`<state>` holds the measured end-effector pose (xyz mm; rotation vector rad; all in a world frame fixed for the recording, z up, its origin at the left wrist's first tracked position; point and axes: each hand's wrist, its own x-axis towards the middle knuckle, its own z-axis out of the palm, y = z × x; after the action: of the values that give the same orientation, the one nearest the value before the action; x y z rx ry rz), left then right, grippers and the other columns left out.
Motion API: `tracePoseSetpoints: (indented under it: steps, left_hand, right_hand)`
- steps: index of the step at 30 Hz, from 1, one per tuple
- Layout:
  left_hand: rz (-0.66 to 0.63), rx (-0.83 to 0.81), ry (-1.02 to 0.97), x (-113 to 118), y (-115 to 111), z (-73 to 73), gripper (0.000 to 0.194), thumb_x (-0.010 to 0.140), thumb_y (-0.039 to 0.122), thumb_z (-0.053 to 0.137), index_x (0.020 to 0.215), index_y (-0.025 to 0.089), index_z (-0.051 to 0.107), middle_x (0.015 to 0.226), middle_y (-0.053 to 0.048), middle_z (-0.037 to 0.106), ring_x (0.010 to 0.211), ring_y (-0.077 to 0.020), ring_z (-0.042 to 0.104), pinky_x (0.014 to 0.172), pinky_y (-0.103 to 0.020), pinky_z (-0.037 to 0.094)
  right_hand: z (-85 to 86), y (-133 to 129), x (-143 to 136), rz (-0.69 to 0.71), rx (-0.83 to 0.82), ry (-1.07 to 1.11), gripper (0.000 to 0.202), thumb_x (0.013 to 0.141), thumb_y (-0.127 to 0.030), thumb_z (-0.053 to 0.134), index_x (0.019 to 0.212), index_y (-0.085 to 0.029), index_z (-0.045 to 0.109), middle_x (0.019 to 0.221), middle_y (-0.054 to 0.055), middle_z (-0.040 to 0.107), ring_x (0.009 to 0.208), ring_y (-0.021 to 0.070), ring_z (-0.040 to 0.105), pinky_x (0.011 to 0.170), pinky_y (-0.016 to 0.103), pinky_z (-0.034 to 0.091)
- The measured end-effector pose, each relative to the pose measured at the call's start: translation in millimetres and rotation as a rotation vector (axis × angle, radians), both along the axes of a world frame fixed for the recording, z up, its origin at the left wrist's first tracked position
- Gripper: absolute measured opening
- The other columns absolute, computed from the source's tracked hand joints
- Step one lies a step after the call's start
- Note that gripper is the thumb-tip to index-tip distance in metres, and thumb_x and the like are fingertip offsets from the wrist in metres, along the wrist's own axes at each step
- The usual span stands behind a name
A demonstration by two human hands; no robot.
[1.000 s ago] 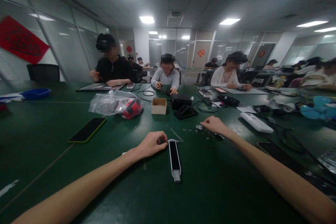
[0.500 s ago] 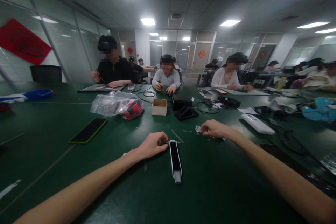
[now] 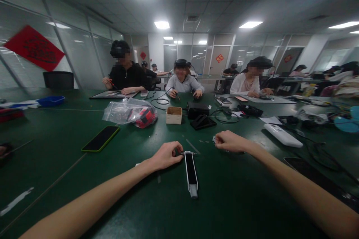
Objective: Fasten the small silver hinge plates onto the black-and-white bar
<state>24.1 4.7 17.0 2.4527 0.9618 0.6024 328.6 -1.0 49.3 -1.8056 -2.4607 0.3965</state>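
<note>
My left hand (image 3: 169,154) rests on the table with thumb and fingers curled into a pinch, at the upper end of a long narrow device (image 3: 191,171) with a white frame and black face. A thin rod-like piece crosses the device's top; what the fingertips pinch there is too small to name. My right hand (image 3: 228,141) is lowered to the table farther right, its fingertips pressed together over small metal parts. Beside those fingertips shows the edge of a small silvery plate (image 3: 214,139) with holes. The hand hides most of the other parts.
A green-edged phone (image 3: 101,139) lies left. Beyond my hands are a plastic bag (image 3: 117,111) with red items, a small open box (image 3: 174,115) and a black stand (image 3: 203,121). A white case (image 3: 282,135) and cables lie right. Several people sit opposite.
The view has turned slightly left, so everything sits farther right. My right hand covers more of the small plate and loose parts. My left hand stays at the device's upper end.
</note>
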Motion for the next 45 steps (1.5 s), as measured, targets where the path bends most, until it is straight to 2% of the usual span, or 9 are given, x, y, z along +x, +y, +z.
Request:
tracePoseSetpoints:
  steps: [4,9,13,17,29,37,45]
  left_hand:
    - [0.009,0.006,-0.002,0.8,-0.4,-0.2,0.016,0.076,0.023,0.062,0.09,0.017,0.06,0.074,0.001,0.06,0.062,-0.0128,0.055,0.056,-0.022,0.041]
    - [0.012,0.029,0.003,0.8,0.2,-1.9,0.016,0.075,0.023,0.062,0.09,0.017,0.06,0.071,0.002,0.06,0.062,-0.0126,0.055,0.056,-0.022,0.041]
    - [-0.026,0.038,-0.015,0.0,0.1,-1.7,0.014,0.077,0.022,0.06,0.09,0.017,0.06,0.08,0.001,0.062,0.063,-0.0116,0.055,0.057,-0.021,0.042]
    - [-0.037,0.046,-0.014,-0.3,0.1,-2.2,0.014,0.078,0.023,0.06,0.09,0.017,0.06,0.083,0.0,0.062,0.063,-0.0113,0.055,0.057,-0.021,0.042]
    - [-0.01,0.03,0.001,-0.5,0.2,-2.2,0.015,0.076,0.02,0.059,0.091,0.017,0.06,0.074,0.002,0.06,0.06,-0.0109,0.054,0.055,-0.02,0.041]
    - [-0.017,0.04,-0.02,-0.1,3.4,-7.8,0.013,0.075,0.017,0.058,0.088,0.017,0.06,0.073,0.002,0.06,0.06,-0.011,0.054,0.056,-0.02,0.042]
    - [-0.021,0.067,-0.029,-1.6,5.4,-11.1,0.012,0.077,0.02,0.059,0.089,0.017,0.06,0.075,0.002,0.06,0.062,-0.0111,0.054,0.058,-0.02,0.041]
  right_hand:
    - [-2.2,-13.9,-38.4,0.095,0.022,0.222,0.014,0.076,-0.025,0.054,0.081,-0.016,0.063,0.077,0.003,0.064,0.065,0.0135,0.056,0.058,0.023,0.039]
    - [-22.9,-25.3,-66.7,0.079,0.043,0.47,0.018,0.081,-0.026,0.052,0.091,-0.016,0.063,0.079,0.002,0.063,0.067,0.0133,0.055,0.059,0.024,0.042]
    - [-35.7,-30.3,-68.4,0.054,0.101,0.507,0.02,0.084,-0.027,0.051,0.095,-0.018,0.064,0.082,0.002,0.062,0.067,0.0132,0.053,0.059,0.025,0.041]
    - [-40.1,-34.3,-69.6,0.052,0.135,0.534,0.02,0.083,-0.025,0.051,0.095,-0.018,0.064,0.08,0.001,0.062,0.065,0.0126,0.051,0.058,0.025,0.04]
    - [-39.8,-35.5,-69.3,0.055,0.103,0.594,0.019,0.081,-0.027,0.056,0.095,-0.018,0.065,0.081,0.001,0.062,0.067,0.0127,0.051,0.058,0.024,0.04]
    - [-40.4,-35.3,-69.9,0.056,0.093,0.613,0.018,0.081,-0.031,0.059,0.093,-0.018,0.064,0.078,0.0,0.06,0.066,0.0128,0.05,0.058,0.024,0.039]
    - [-40.0,-35.0,-71.9,0.101,0.135,0.577,0.016,0.083,-0.03,0.059,0.094,-0.019,0.064,0.088,0.001,0.062,0.072,0.0134,0.053,0.061,0.025,0.04]
